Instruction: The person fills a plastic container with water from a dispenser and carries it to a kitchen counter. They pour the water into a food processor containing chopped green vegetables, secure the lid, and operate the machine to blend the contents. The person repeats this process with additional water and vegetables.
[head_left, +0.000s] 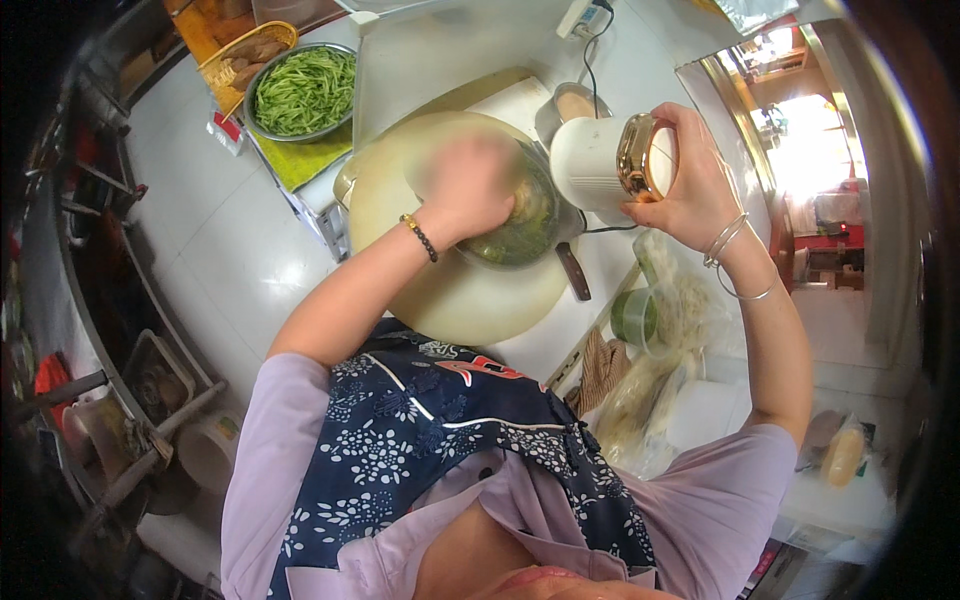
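A clear processor bowl (510, 238) with chopped green and yellowish food in it stands on a round, pale cutting board (480, 307). My left hand (472, 176) is over the bowl's left side; its fingers are blurred, so whether they hold anything is unclear. A white motor unit with a gold band (589, 165) lies tipped on its side in the air, right of the bowl. My right hand (694, 180) grips it by its gold-banded end. Near the bowl, a knife with a brown handle (573, 271) rests on the board's right edge.
A metal bowl of shredded green vegetable (307, 94) stands at upper left beside a wicker basket (281, 34). A small metal bowl (551, 120) and a power strip with a black cord (581, 19) are behind. Plastic bags (675, 292) and a green-filled tub (634, 315) lie at right.
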